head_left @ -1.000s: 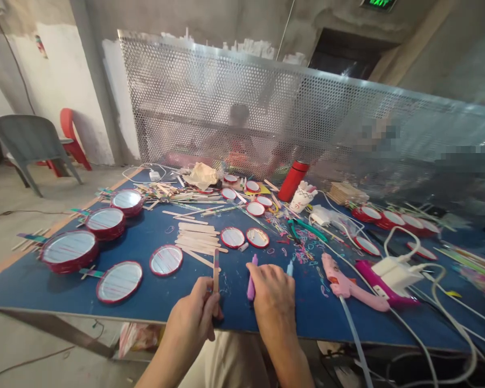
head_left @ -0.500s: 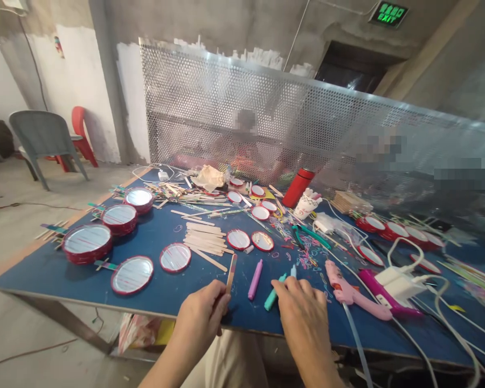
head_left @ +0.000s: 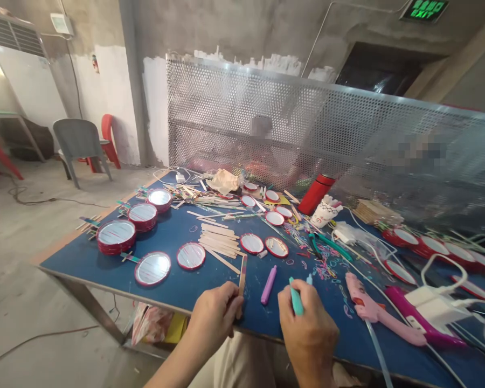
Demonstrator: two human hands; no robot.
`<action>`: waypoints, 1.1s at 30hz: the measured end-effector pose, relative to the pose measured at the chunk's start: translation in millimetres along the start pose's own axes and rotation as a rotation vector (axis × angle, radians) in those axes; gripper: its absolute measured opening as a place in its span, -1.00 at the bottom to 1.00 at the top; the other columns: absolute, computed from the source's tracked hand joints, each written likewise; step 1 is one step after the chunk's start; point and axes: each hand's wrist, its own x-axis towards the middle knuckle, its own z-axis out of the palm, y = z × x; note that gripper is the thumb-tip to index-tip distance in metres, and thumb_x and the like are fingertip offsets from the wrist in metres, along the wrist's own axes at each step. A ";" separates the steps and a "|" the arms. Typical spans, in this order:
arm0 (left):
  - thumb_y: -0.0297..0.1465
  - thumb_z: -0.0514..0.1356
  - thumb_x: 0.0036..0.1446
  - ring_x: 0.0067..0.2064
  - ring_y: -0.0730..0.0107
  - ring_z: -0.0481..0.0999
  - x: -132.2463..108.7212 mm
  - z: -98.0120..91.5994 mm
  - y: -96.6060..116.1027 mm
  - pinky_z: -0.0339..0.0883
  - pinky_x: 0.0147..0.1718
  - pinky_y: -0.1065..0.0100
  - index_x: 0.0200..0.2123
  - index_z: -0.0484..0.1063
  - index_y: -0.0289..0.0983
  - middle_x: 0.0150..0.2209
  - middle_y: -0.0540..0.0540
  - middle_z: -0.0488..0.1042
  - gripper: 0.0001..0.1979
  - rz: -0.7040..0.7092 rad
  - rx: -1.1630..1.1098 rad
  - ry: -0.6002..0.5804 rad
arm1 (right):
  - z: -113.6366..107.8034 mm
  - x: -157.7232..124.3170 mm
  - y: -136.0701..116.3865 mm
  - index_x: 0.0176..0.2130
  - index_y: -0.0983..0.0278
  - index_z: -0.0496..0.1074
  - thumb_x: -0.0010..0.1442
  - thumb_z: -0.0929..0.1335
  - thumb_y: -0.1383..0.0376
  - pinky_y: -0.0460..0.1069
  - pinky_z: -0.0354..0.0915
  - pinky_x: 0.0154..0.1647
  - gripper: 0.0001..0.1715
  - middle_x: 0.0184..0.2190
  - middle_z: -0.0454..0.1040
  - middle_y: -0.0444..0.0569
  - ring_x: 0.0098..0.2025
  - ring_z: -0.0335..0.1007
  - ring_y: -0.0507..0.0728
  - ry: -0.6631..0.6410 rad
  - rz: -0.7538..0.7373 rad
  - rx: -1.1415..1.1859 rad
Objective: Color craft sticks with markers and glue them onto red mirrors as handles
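Observation:
Near the table's front edge, my left hand [head_left: 218, 306] is closed round a wooden craft stick [head_left: 243, 275], which stands up from the fingers with a coloured tip. My right hand [head_left: 307, 328] grips a teal marker [head_left: 295, 297], its end poking out between thumb and fingers. Between the two hands a purple marker [head_left: 269, 285] lies on the table. Just behind my right hand shows the tip of a light blue marker [head_left: 309, 278]. Plain craft sticks [head_left: 219, 237] lie in a loose stack beyond my left hand.
Stacked red-rimmed discs [head_left: 116, 237] stand at left, with single discs [head_left: 152, 268] nearer the middle. At right are a pink glue gun [head_left: 367, 304] with its cord and a magenta power strip [head_left: 412, 318]. Behind stand a red bottle [head_left: 316, 194] and a patterned cup [head_left: 325, 213].
My right hand has picked up the teal marker, which lay on the table under its fingers. My left hand keeps hold of the craft stick. The camera view has swung left.

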 end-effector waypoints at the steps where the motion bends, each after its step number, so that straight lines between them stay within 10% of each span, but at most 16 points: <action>1: -0.32 -0.01 0.29 -0.63 0.45 0.45 -0.2 0.2 -0.5 0.21 -0.53 0.48 -0.45 0.20 -0.16 -0.56 0.08 0.43 -0.77 -0.002 -0.007 -0.001 | -0.4 -2.0 -6.3 -0.19 0.28 0.41 0.40 0.31 0.35 -0.03 0.26 -0.48 -0.91 -0.49 0.48 -0.11 -0.54 0.41 0.07 0.062 0.032 0.148; 9: -0.32 0.00 0.24 -0.56 0.43 0.43 -0.1 -0.7 2.5 0.19 -0.47 0.46 -0.51 0.18 -0.16 -0.59 0.05 0.42 -0.75 -0.004 0.056 0.050 | 2.9 -10.4 -65.9 -0.14 0.24 0.42 0.33 0.34 0.47 -0.08 0.43 -0.46 -0.85 -0.46 0.50 -0.17 -0.48 0.49 0.04 0.111 0.401 1.083; 33: -0.28 -0.01 0.27 -0.59 0.37 0.42 -1.4 -3.5 11.2 0.21 -0.48 0.42 -0.49 0.19 -0.15 -0.66 0.08 0.34 -0.74 -0.072 0.060 0.028 | 7.0 -16.4 -69.0 -0.24 0.22 0.42 0.36 0.32 0.44 -0.12 0.42 -0.44 -0.86 -0.49 0.47 -0.20 -0.51 0.45 -0.01 0.077 0.519 1.019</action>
